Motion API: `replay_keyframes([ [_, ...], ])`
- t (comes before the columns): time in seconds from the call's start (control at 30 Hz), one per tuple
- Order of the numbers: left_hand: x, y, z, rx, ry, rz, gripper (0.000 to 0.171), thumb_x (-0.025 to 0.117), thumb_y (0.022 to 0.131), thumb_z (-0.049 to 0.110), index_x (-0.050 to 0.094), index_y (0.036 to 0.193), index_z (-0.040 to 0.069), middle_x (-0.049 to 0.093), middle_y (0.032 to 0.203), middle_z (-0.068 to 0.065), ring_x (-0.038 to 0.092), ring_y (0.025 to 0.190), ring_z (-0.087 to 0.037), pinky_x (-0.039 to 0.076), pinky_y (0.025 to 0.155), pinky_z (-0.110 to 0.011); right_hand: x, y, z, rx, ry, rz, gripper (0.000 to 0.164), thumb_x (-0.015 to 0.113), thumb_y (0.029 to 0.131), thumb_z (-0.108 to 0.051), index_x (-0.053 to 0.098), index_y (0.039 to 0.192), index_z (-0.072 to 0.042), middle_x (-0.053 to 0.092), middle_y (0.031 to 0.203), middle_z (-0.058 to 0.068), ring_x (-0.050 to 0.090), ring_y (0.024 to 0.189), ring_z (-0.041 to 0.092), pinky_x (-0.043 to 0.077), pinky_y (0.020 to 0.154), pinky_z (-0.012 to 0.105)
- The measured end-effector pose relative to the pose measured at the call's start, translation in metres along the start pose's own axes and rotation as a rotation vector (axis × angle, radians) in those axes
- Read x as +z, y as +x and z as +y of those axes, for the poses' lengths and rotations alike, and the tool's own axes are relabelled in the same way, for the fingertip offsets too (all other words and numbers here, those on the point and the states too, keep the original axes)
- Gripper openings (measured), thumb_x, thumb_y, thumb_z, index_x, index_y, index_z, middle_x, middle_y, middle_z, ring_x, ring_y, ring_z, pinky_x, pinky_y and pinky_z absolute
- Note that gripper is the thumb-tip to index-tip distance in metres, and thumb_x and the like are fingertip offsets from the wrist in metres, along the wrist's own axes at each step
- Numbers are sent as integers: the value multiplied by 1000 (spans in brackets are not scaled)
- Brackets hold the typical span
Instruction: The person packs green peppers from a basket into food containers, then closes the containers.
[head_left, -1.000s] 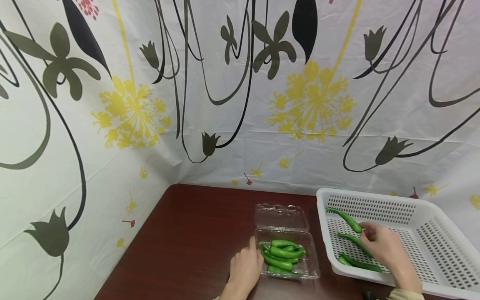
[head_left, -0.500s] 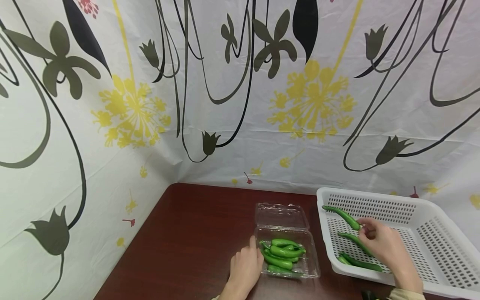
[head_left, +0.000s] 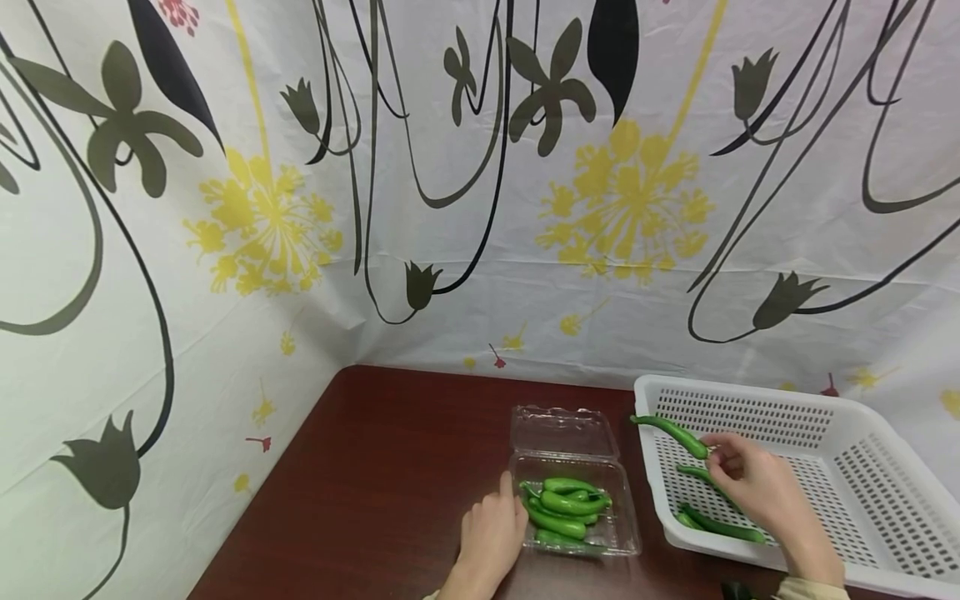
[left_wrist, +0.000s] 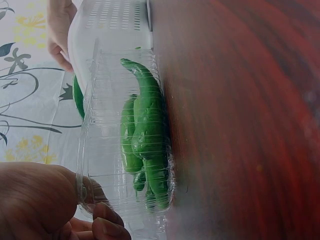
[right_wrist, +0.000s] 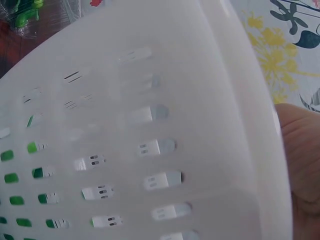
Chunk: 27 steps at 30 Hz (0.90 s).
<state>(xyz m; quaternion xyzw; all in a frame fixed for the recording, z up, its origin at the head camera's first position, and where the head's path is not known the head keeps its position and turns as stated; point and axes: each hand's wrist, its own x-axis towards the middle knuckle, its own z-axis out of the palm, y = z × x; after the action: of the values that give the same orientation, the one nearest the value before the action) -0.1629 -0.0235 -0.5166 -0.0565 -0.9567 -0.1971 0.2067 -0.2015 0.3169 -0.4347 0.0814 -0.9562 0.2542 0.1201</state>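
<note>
My left hand holds the near left rim of a clear plastic clamshell box; in the left wrist view its thumb and fingers pinch the box's edge. Several green chili peppers lie piled inside. My right hand pinches another green chili pepper by one end, over the left side of a white perforated basket. The pepper's thin tip reaches past the rim. More peppers lie in the basket below. In the right wrist view, the basket wall hides most of that hand.
The box's hinged lid lies folded back behind it. A dark red table carries box and basket. Behind and at the left hangs a white flower-printed sheet. A small black object shows at the lower edge.
My right hand has moved the held pepper left and slightly up, so its tip now passes the basket's left rim. The left hand and the box have stayed put.
</note>
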Motion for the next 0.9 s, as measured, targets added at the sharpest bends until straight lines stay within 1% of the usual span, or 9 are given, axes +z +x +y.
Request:
replay_keyframes([
  [0.27,0,0,0,0,3,2,37,67,89,13,62,123,-3,64,66,-11,60,47,-26,41,39,-35,1,0,-3,-36,29,14,22,67,91,-6,68,113,-4,66,83,-2,65,69,11,50,60,30],
  [0.4,-1,0,1,0,5,5,37,67,89,13,62,123,-3,65,66,-11,60,48,-27,42,40,-36,3,-1,-3,-70,48,31,22,69,90,-4,68,112,-5,65,83,-2,63,68,7,51,62,28],
  [0.57,-2,1,1,-9,3,-10,38,67,90,13,62,124,-3,65,66,-11,61,48,-27,42,40,-36,5,-2,-5,-120,58,63,22,71,88,-2,69,109,-6,66,82,-3,61,66,1,51,60,27],
  [0.7,-2,1,1,-10,3,-12,39,67,90,13,62,125,-3,65,66,-11,60,48,-26,41,40,-36,5,-1,-6,-167,87,76,22,72,86,0,70,107,-7,65,81,-7,60,67,-1,52,60,27],
  [0.9,-3,1,1,-7,4,-16,39,67,90,13,61,125,-3,64,66,-11,59,47,-25,41,39,-35,7,0,-8,-243,131,57,25,74,86,3,69,108,-7,63,80,-15,60,67,-2,51,60,26],
])
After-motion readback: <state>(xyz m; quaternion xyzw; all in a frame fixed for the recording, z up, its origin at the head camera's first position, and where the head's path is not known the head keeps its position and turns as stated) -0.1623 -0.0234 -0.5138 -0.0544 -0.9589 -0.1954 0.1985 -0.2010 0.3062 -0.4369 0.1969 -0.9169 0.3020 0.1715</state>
